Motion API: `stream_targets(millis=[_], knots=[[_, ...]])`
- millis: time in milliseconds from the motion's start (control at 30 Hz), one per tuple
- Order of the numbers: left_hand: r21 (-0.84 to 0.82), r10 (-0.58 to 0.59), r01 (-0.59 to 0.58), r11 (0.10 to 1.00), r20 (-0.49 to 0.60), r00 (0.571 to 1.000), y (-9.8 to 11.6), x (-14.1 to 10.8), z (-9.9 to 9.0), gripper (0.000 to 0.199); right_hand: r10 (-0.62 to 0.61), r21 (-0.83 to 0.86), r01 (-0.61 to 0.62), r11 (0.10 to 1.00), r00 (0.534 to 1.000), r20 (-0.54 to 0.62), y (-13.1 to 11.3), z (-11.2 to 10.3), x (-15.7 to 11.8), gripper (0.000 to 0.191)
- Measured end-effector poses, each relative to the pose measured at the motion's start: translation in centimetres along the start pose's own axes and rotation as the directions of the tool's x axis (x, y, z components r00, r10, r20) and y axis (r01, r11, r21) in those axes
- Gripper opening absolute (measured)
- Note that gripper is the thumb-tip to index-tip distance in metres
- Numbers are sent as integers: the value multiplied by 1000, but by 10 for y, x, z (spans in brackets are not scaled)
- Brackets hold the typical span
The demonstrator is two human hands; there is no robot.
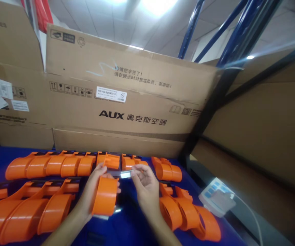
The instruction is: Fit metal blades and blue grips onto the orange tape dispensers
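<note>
My left hand (91,188) is closed around an orange plastic part (104,197) with a broad curved band below and a narrower piece at its top. Between the thumb and fingers of my right hand (147,189) is a small shiny flat strip (126,174). The strip points left, towards the gap in the held orange part; whether it touches the part, I cannot tell. Beneath my hands, partly hidden by the orange part, a pale flat piece (101,217) lies on the blue surface.
Rows of similar orange parts (26,215) stand on the blue surface (129,225) to the left, with more orange parts (185,212) at right. A large cardboard box panel (137,99) rises behind. A white power strip (217,196) with a cable sits at right, near a dark rack post (206,112).
</note>
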State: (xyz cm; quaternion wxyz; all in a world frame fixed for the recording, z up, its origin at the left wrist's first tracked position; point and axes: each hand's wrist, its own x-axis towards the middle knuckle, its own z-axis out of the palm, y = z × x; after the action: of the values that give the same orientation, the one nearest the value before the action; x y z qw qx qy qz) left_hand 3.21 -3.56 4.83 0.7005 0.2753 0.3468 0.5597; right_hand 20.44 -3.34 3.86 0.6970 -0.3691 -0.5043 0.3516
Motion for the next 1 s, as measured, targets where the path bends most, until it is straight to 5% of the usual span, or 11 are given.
stream_targets(millis=[200,433,600,1000], knots=[[128,-203,196,972,43,978,-10,5,-5,52,-74,18,77,997,986,-149,1,-6,4,43],[225,-424,381,897,190,885,-9,13,-9,74,-45,12,46,999,992,-116,2,-4,4,37],[163,-344,312,936,233,910,-6,3,-6,65,-6,29,8,1000,998,-56,3,-2,4,35],[114,-128,114,987,123,984,-6,-8,9,45,62,6,-62,998,998,14,3,-4,3,29]])
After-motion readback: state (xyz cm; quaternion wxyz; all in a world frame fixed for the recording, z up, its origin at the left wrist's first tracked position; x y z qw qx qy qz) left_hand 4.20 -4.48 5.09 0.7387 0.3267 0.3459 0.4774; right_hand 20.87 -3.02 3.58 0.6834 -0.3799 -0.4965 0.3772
